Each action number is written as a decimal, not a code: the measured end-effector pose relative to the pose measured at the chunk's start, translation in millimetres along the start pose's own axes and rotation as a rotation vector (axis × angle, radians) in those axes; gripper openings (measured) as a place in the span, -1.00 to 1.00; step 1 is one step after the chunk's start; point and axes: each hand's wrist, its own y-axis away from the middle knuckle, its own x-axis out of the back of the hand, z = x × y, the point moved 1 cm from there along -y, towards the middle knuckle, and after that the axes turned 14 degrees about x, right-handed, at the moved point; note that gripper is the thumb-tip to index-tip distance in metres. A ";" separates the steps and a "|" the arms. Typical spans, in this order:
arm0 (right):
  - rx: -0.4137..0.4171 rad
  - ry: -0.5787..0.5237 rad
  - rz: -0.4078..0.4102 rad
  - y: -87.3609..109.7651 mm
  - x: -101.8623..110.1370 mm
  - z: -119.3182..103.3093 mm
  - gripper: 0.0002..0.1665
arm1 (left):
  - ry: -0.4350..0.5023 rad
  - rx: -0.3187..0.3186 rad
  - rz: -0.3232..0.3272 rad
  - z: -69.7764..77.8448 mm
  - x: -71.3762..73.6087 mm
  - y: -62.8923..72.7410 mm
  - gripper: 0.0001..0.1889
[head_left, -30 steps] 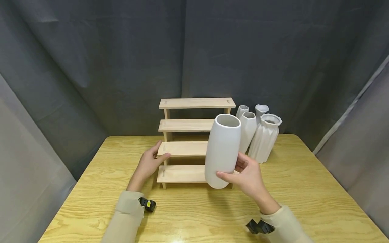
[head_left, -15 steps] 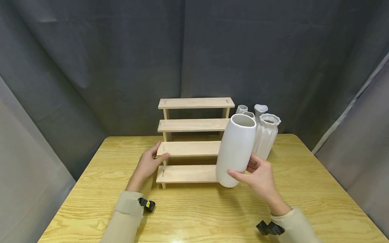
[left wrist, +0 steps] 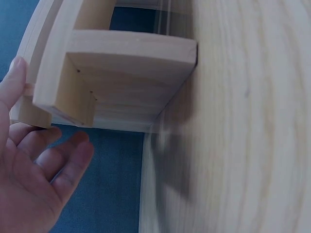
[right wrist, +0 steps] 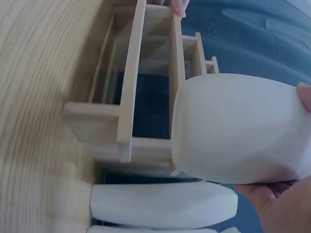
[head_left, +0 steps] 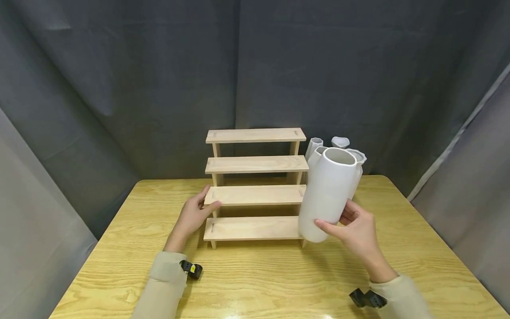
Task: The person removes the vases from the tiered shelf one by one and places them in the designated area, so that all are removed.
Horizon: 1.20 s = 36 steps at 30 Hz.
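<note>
My right hand [head_left: 360, 232] holds a smooth white vase [head_left: 324, 199] by its lower part, thumb in front and fingers around the far side. Leaning slightly with its mouth up, the vase is in front of the right end of a four-tier wooden display shelf [head_left: 255, 195]. The right wrist view shows the vase [right wrist: 233, 128] large, hiding part of the shelf. At the shelf's left end, my left hand [head_left: 193, 215] grips the second board from the bottom. The left wrist view has the thumb over that board's edge, with the other fingers [left wrist: 70, 165] curled below.
Several other white vases stand right of the shelf, partly hidden by the held one; a ruffled-rim vase [head_left: 357, 157] and a faceted vase [head_left: 314, 146] show. The wooden table [head_left: 247, 279] reaches back to a dark grey curtain [head_left: 159, 88].
My right hand has carried the smooth white vase rightward, uncovering the shelf's right end and covering more of the vases behind. My left hand keeps its grip on the shelf.
</note>
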 end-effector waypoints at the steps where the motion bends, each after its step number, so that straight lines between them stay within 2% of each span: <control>1: -0.004 0.004 0.007 0.1 1.5 1.8 -0.25 | 0.001 0.000 0.000 -0.2 -0.1 -0.1 -0.12; 21: -0.043 0.101 0.049 -1.5 17.2 27.0 -0.17 | 0.002 0.000 0.003 -1.7 -0.2 -1.1 -0.11; 30: -0.094 0.138 0.052 -4.6 18.5 48.7 -0.17 | 0.003 -0.018 0.000 -0.5 0.5 -0.9 -0.09; 36: -0.099 0.155 0.044 -6.3 19.1 62.5 -0.15 | 0.002 -0.011 0.001 -2.3 -0.3 -1.1 -0.11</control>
